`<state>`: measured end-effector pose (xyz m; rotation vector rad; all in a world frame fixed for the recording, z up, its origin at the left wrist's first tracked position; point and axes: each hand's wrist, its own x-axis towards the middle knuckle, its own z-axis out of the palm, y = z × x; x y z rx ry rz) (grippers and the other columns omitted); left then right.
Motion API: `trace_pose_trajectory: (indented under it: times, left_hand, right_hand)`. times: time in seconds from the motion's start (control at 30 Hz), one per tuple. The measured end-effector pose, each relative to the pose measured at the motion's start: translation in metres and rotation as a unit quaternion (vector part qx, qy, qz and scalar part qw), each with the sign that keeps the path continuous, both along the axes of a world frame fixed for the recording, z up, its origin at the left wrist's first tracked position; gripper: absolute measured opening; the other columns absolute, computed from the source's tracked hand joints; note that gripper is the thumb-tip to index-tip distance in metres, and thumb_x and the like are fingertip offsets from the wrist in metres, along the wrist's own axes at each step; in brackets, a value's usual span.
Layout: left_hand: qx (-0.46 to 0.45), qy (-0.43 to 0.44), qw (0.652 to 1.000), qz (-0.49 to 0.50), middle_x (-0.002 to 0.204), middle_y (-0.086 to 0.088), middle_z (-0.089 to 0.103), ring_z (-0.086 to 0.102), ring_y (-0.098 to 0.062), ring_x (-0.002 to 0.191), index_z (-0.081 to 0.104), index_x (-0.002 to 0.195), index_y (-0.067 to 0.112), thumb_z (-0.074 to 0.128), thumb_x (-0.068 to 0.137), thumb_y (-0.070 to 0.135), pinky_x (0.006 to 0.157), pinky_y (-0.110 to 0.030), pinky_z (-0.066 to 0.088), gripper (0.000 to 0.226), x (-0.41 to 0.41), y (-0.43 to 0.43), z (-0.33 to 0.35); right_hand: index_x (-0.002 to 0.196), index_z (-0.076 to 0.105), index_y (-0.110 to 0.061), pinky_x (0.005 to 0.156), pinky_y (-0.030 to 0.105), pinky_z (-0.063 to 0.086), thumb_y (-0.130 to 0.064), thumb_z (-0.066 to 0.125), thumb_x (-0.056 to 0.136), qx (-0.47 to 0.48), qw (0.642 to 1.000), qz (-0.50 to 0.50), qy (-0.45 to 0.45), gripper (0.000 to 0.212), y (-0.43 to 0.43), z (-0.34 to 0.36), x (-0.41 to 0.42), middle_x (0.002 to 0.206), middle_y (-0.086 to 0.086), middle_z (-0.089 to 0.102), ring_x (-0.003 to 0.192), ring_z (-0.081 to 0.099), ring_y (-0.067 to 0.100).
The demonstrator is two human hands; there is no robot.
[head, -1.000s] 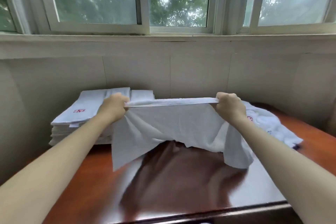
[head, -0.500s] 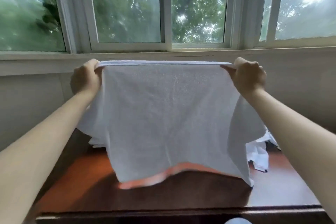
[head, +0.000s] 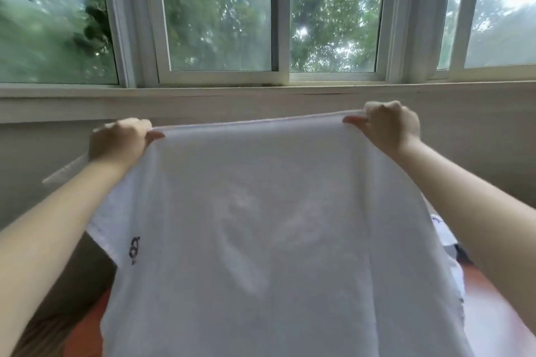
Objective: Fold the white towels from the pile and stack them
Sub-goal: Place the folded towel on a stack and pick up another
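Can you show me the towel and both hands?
towel (head: 275,226), head view, middle of the hanging cloth.
left hand (head: 119,140), head view, back of the hand.
right hand (head: 389,126), head view, back of the hand.

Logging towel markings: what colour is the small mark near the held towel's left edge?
Dark, blackish-red mark on the white towel; head view.

Daylit indoor room beside a window. Above where the left hand and right hand grip a white towel runs a row of white-framed sliding windows, with leafy trees outside. Just behind the grip are a pale sill and a plain wall. Below it is a glossy red-brown table. Whether this is a home or a workplace cannot be told.
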<state>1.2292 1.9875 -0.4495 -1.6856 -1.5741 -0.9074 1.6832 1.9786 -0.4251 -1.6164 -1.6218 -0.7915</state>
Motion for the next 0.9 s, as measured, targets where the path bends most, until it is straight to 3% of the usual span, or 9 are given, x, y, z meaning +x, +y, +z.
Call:
trace_pose_trajectory:
  times: [0.07, 0.17, 0.23, 0.33, 0.43, 0.63, 0.8, 0.9]
  left_hand:
    - [-0.100, 0.029, 0.989, 0.107, 0.104, -0.019, 0.063, 0.060, -0.038, 0.098, 0.061, 0.104, 0.003, 0.062, 0.091, 0.026, 0.078, -0.041, 0.048, 0.027, 0.006, 0.031, -0.030]
    - [-0.236, 0.036, 0.942, 0.238, 0.123, -0.004, 0.051, 0.049, -0.023, 0.117, 0.047, 0.125, 0.017, 0.055, 0.090, 0.015, 0.090, -0.031, 0.044, 0.035, 0.031, 0.068, -0.086]
    - [-0.290, 0.064, 0.931, 0.213, 0.127, -0.001, 0.046, 0.045, -0.019, 0.119, 0.045, 0.126, 0.022, 0.048, 0.093, 0.019, 0.088, -0.030, 0.045, 0.033, 0.061, 0.083, -0.135]
    - [-0.355, 0.096, 0.920, 0.136, 0.129, -0.002, 0.043, 0.046, -0.021, 0.119, 0.043, 0.127, 0.019, 0.043, 0.096, 0.021, 0.080, -0.032, 0.048, 0.031, 0.113, 0.077, -0.215]
    - [-0.461, 0.006, 0.883, 0.090, 0.132, -0.002, 0.040, 0.044, -0.022, 0.120, 0.037, 0.134, 0.018, 0.033, 0.100, 0.031, 0.087, -0.035, 0.046, 0.036, 0.137, 0.055, -0.276]
    - [-0.448, -0.085, 0.886, 0.082, 0.137, 0.000, 0.036, 0.035, -0.021, 0.124, 0.037, 0.137, 0.025, 0.027, 0.099, 0.049, 0.096, -0.035, 0.037, 0.047, 0.121, 0.039, -0.296]
    - [-0.500, -0.134, 0.847, 0.118, 0.158, 0.004, 0.010, 0.010, -0.024, 0.143, 0.014, 0.147, 0.045, 0.014, 0.091, 0.067, 0.107, -0.055, 0.014, 0.061, 0.108, 0.028, -0.301]
    - [-0.509, -0.150, 0.840, 0.116, 0.161, 0.004, -0.002, -0.005, -0.028, 0.146, 0.007, 0.148, 0.047, 0.010, 0.089, 0.070, 0.108, -0.063, 0.001, 0.063, 0.105, 0.026, -0.302]
  right_hand:
    - [0.100, 0.060, -0.006, 0.070, 0.035, 0.040, -0.052, 0.050, 0.091, -0.073, 0.997, -0.030, -0.025, 0.048, 0.035, -0.030, -0.001, 0.097, 0.024, 0.066, 0.093, 0.063, 0.039]
    - [0.121, 0.045, -0.011, 0.097, 0.039, 0.037, -0.025, 0.050, 0.095, -0.182, 0.974, -0.118, -0.059, 0.030, 0.079, -0.096, -0.008, 0.118, 0.013, 0.059, 0.111, 0.054, 0.032]
    - [0.129, 0.039, -0.014, 0.105, 0.044, 0.030, -0.021, 0.048, 0.092, -0.259, 0.954, -0.141, -0.052, 0.038, 0.096, -0.153, -0.019, 0.126, 0.011, 0.051, 0.117, 0.048, 0.031]
    - [0.127, 0.044, -0.017, 0.102, 0.041, 0.031, -0.026, 0.044, 0.091, -0.368, 0.921, -0.100, -0.074, 0.037, 0.097, -0.245, -0.043, 0.128, 0.008, 0.048, 0.119, 0.045, 0.027]
    - [0.121, 0.047, -0.018, 0.096, 0.038, 0.034, -0.031, 0.033, 0.096, -0.425, 0.901, -0.070, -0.039, 0.032, 0.082, -0.314, -0.057, 0.125, 0.005, 0.049, 0.115, 0.047, 0.026]
    - [0.120, 0.047, -0.020, 0.097, 0.035, 0.035, -0.038, 0.029, 0.098, -0.399, 0.916, -0.009, 0.036, 0.033, 0.076, -0.337, -0.044, 0.124, 0.000, 0.048, 0.117, 0.044, 0.023]
    - [0.129, 0.043, -0.024, 0.103, 0.039, 0.029, -0.040, 0.031, 0.099, -0.411, 0.910, 0.013, 0.041, 0.036, 0.071, -0.338, -0.035, 0.138, 0.000, 0.042, 0.130, 0.035, 0.021]
    - [0.129, 0.045, -0.022, 0.106, 0.040, 0.027, -0.039, 0.033, 0.099, -0.407, 0.911, 0.012, 0.061, 0.037, 0.069, -0.336, -0.038, 0.142, 0.002, 0.041, 0.133, 0.034, 0.022]
